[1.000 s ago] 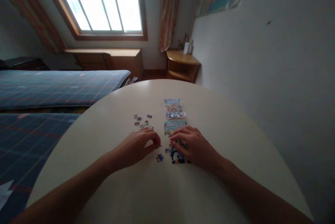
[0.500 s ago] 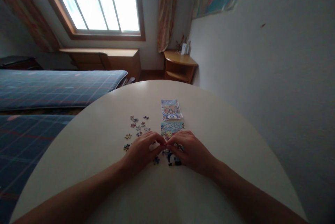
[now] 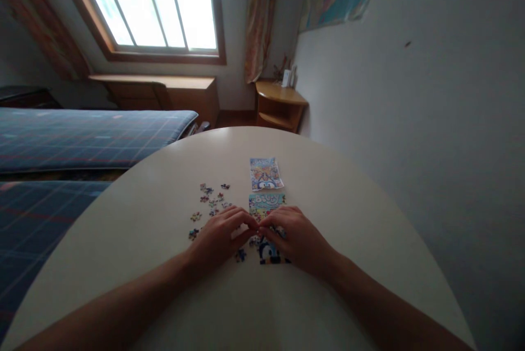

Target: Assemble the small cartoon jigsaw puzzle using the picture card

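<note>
My left hand (image 3: 223,233) and my right hand (image 3: 297,236) meet at the fingertips, thumb and forefinger pinched on each. Anything between the fingertips is too small or hidden to make out. Both hands are over a partly assembled jigsaw puzzle (image 3: 268,252) with a blue cartoon dog and a lettered top edge; the fingers cover its middle and left side. Loose puzzle pieces (image 3: 213,203) lie scattered beyond and left of my left hand. One more loose piece (image 3: 240,255) rests just under that hand, left of the puzzle.
A small printed picture sheet (image 3: 266,175) lies beyond the puzzle on the round white table (image 3: 336,203). Left of the table is a bed with a plaid mattress (image 3: 94,138). A wooden corner shelf (image 3: 281,94) stands past the far edge, and a wall (image 3: 430,121) runs along the right.
Both hands keep the same pinched pose, fingertips together over the puzzle. The view has shifted slightly, so the table and its pieces appear a little lower and further left.
</note>
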A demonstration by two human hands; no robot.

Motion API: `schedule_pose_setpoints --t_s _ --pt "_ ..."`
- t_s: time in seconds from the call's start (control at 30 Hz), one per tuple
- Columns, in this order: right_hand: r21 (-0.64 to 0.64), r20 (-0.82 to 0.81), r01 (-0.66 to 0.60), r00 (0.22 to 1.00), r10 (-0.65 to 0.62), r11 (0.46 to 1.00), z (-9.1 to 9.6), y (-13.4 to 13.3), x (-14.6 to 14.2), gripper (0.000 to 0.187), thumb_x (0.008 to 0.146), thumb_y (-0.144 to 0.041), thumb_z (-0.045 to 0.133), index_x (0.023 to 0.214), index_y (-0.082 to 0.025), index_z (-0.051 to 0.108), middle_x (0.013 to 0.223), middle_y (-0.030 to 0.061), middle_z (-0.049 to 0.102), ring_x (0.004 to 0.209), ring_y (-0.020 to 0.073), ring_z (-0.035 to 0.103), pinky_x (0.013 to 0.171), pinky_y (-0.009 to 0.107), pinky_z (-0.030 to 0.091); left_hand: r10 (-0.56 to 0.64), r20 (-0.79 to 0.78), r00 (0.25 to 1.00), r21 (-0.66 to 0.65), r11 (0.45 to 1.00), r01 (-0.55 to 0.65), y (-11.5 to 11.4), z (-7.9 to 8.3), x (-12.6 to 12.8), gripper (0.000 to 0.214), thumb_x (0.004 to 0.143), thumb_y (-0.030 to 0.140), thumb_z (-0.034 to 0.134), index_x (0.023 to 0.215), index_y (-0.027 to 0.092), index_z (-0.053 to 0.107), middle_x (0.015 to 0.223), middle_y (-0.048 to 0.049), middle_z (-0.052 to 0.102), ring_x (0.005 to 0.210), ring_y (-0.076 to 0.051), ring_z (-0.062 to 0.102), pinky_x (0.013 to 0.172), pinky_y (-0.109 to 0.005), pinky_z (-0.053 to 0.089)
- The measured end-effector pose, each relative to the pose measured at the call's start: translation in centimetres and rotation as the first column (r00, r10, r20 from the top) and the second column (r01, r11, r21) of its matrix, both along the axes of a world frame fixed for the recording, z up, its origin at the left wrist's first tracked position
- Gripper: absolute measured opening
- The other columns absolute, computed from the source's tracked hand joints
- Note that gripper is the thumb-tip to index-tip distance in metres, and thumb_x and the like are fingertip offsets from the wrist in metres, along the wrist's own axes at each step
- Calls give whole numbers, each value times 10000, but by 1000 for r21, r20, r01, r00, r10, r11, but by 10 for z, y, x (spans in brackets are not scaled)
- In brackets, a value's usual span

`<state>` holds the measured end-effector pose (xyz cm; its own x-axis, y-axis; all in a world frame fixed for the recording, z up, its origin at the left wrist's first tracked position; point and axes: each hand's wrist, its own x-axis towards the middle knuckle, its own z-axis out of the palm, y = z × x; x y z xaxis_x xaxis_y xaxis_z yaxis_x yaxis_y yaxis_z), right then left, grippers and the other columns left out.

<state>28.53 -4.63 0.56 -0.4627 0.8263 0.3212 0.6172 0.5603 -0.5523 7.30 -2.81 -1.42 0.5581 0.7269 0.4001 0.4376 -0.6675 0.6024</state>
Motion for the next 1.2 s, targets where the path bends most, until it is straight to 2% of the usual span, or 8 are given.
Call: schedule_pose_setpoints --t_s 0.1,0.33,0.47,0.63,1.2 --pt "-4 -13 15 1000 -15 1000 0 2 3 56 906 -229 666 918 -235 721 905 11 771 901 195 696 881 351 437 44 19 999 -26 999 -43 1 1 6 65 934 231 600 900 210 651 891 -24 698 861 -166 644 815 -300 506" --pt "28 -50 104 994 -102 994 3 11 14 138 938 -302 611 939 -219 722 901 48 767 859 201 697 886 369 477 140 -15 990 -60 988 -141 12 16 26 47 897 232 646 873 220 683 857 -11 720 849 -181 645 814 -333 522" --pt "10 -52 117 992 -116 993 2 13 18 121 927 -291 632 930 -223 732 892 37 769 846 198 698 876 364 483 138 63 988 8 990 -139 15 10 30 45 898 232 654 879 216 691 881 -24 729 880 -186 649 814 -323 524" --pt "-9 -46 109 993 -109 994 -2 14 19 110 923 -272 644 948 -230 743 910 37 774 870 200 697 895 371 478 189 45 981 -99 978 -184 15 6 26 64 866 208 689 893 235 741 861 -14 747 816 -181 681 812 -341 539" --pt "-38 -60 90 994 -92 995 -5 12 16 108 916 -263 644 946 -242 746 906 28 774 867 196 692 882 361 481 162 45 986 -180 972 -151 13 14 23 96 830 157 699 863 231 750 836 -3 743 773 -167 669 811 -319 540"
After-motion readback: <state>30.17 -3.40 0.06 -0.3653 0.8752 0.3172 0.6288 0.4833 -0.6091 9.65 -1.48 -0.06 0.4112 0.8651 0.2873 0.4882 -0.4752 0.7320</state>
